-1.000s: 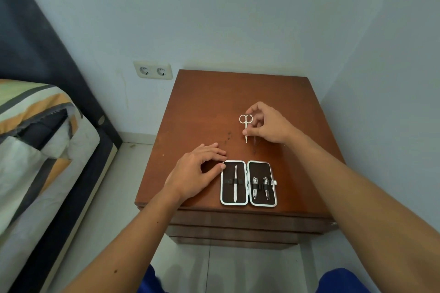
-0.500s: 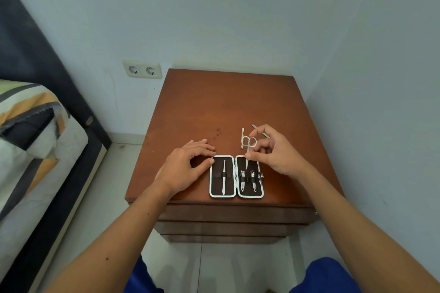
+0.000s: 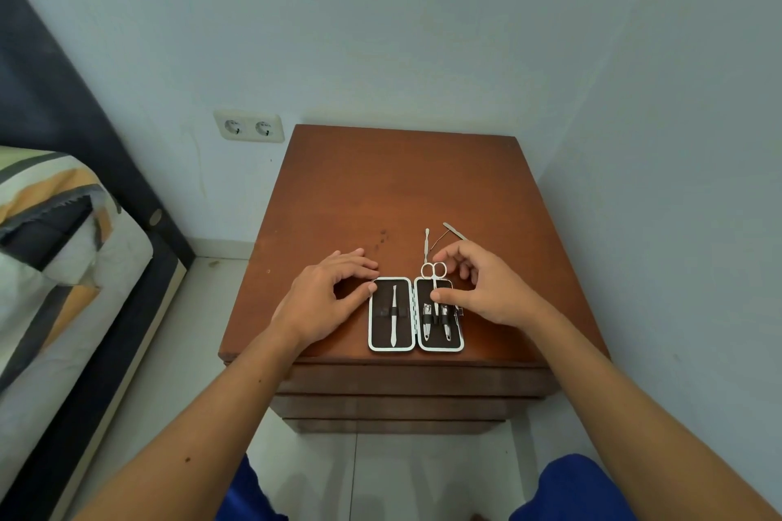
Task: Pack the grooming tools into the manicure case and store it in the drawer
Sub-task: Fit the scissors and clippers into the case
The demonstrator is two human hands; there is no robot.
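Brown nightstand (image 3: 397, 186) carries an open case (image 3: 416, 314) near its front edge. Left half holds one slim tool (image 3: 394, 315); right half holds two clippers (image 3: 436, 319). Right hand (image 3: 482, 288) pinches scissors (image 3: 434, 273) over the right half. Left hand (image 3: 326, 296) lies spread, thumb touching the case. Two tools (image 3: 440, 239) lie behind.

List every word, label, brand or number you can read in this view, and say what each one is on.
None can be read.
The manicure case, open on the nightstand, shows no lettering.
The scissors, clippers and other steel tools are too small to show any stamp.
The wall socket shows no readable marking.
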